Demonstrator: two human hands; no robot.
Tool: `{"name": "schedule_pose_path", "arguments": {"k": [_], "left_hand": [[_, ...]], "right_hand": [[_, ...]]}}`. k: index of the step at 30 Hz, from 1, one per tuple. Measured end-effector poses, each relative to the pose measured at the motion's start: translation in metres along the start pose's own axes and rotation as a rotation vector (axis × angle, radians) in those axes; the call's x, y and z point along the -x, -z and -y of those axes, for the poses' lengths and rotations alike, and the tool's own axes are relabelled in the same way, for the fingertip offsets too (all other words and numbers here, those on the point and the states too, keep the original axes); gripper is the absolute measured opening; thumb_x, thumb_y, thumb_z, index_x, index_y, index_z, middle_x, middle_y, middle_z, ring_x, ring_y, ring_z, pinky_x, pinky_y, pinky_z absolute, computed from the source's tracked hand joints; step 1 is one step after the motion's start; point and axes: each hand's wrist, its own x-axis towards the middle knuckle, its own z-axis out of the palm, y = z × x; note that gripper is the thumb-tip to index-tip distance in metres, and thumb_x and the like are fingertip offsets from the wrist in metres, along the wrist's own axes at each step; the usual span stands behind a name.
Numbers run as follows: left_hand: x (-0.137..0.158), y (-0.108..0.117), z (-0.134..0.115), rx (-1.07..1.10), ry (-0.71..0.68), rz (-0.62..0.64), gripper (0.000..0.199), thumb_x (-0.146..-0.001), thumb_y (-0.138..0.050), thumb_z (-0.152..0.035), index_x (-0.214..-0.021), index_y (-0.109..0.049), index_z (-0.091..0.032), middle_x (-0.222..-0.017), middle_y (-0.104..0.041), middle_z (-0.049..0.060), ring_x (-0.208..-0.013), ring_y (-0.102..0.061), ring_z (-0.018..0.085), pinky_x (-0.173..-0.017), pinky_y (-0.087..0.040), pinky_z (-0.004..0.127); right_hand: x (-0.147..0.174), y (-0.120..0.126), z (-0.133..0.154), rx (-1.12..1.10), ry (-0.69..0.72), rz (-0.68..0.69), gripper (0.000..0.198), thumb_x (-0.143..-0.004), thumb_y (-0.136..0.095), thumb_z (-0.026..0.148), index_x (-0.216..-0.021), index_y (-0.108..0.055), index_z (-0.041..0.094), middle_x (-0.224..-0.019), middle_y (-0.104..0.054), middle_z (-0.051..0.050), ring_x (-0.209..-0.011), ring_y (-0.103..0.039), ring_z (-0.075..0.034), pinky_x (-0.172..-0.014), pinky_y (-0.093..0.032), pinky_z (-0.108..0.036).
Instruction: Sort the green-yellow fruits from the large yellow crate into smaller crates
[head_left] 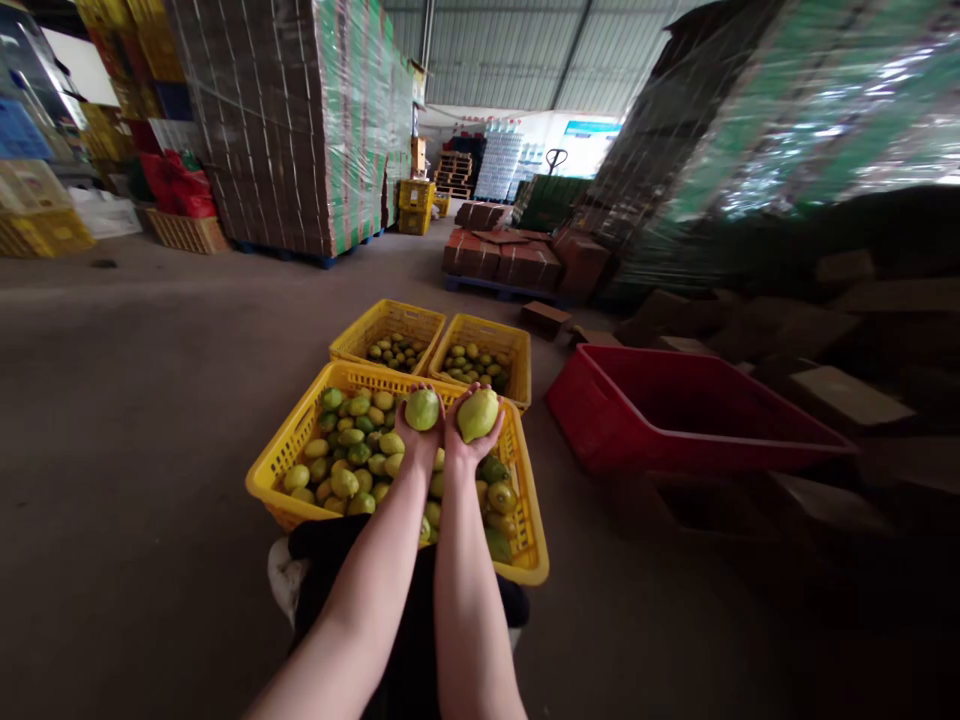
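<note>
So I've got a fruit cupped in each upturned palm, side by side over a big yellow slatted plastic crate (pixel 523 573). My left hand (pixel 420 440) is cradling a small, roundish, mostly green lemon-like fruit (pixel 422 409); my right hand (pixel 466 449) is curled under a bigger, paler yellow-green lemon-like fruit (pixel 478 414), with a blunt tip pointing down toward my wrist. Skins look a bit bumpy on both. The crate's loaded with mixed green and yellow fruit (pixel 344 483), and two smaller yellow plastic crates (pixel 517 350) sit just behind it.
</note>
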Motion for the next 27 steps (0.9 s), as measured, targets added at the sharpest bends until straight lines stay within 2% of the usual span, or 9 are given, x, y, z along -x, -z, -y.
{"name": "schedule_pose_path", "arguments": {"k": [4, 8, 13, 16, 19, 22, 27], "left_hand": [[0.004, 0.010, 0.021, -0.160, -0.005, -0.080, 0.025, -0.082, -0.048, -0.029, -0.079, -0.071, -0.018, -0.103, -0.076, 0.013, -0.128, -0.062, 0.027, -0.104, -0.051, 0.033], [0.015, 0.005, 0.025, -0.197, -0.035, -0.033, 0.035, -0.089, -0.040, -0.029, -0.087, -0.072, -0.017, -0.106, -0.076, 0.013, -0.129, -0.061, 0.025, -0.106, -0.049, 0.034], [0.018, -0.011, 0.000, -0.160, -0.061, 0.044, 0.041, -0.095, -0.033, -0.026, -0.103, -0.072, -0.019, -0.106, -0.077, 0.009, -0.122, -0.065, 0.020, -0.103, -0.052, 0.034], [0.018, -0.020, -0.016, -0.135, -0.053, 0.057, 0.037, -0.096, -0.035, -0.025, -0.103, -0.070, -0.019, -0.101, -0.077, 0.006, -0.116, -0.068, 0.018, -0.102, -0.052, 0.032], [0.021, -0.027, -0.027, -0.159, -0.022, 0.066, 0.032, -0.099, -0.037, -0.023, -0.099, -0.068, -0.016, -0.096, -0.076, 0.007, -0.114, -0.068, 0.019, -0.099, -0.053, 0.036], [0.027, -0.031, -0.035, -0.168, -0.007, 0.045, 0.036, -0.101, -0.033, -0.023, -0.090, -0.066, -0.017, -0.093, -0.076, 0.007, -0.114, -0.068, 0.021, -0.098, -0.053, 0.038], [0.035, -0.031, -0.045, -0.180, -0.016, 0.018, 0.035, -0.099, -0.036, -0.024, -0.081, -0.066, -0.022, -0.102, -0.076, 0.007, -0.113, -0.069, 0.017, -0.098, -0.054, 0.031]], "right_hand": [[0.010, -0.017, 0.006, -0.177, -0.032, 0.082, 0.015, -0.078, -0.071, 0.032, -0.092, -0.076, 0.031, -0.108, -0.078, 0.004, -0.119, -0.066, -0.014, -0.089, -0.059, -0.027], [0.022, -0.032, 0.012, -0.233, -0.115, 0.136, 0.015, -0.085, -0.066, 0.028, -0.096, -0.076, 0.030, -0.100, -0.079, 0.004, -0.113, -0.068, -0.014, -0.085, -0.060, -0.026], [0.022, -0.042, 0.022, -0.132, -0.089, 0.078, 0.014, -0.086, -0.064, 0.030, -0.094, -0.075, 0.032, -0.100, -0.078, 0.005, -0.106, -0.071, -0.015, -0.086, -0.061, -0.031], [0.019, -0.045, 0.022, 0.071, -0.131, 0.000, 0.016, -0.082, -0.069, 0.029, -0.097, -0.074, 0.029, -0.098, -0.078, 0.004, -0.096, -0.073, -0.016, -0.089, -0.060, -0.034], [0.021, -0.045, 0.014, 0.219, -0.192, -0.035, 0.021, -0.080, -0.069, 0.026, -0.101, -0.072, 0.027, -0.093, -0.078, 0.004, -0.084, -0.074, -0.016, -0.085, -0.062, -0.034], [0.028, -0.040, 0.003, 0.219, -0.267, -0.018, 0.020, -0.081, -0.066, 0.026, -0.099, -0.071, 0.026, -0.090, -0.078, 0.004, -0.081, -0.075, -0.017, -0.086, -0.062, -0.037], [0.038, -0.032, -0.008, 0.155, -0.299, -0.009, 0.018, -0.080, -0.067, 0.026, -0.097, -0.071, 0.025, -0.089, -0.079, 0.004, -0.079, -0.075, -0.017, -0.094, -0.060, -0.040]]}}
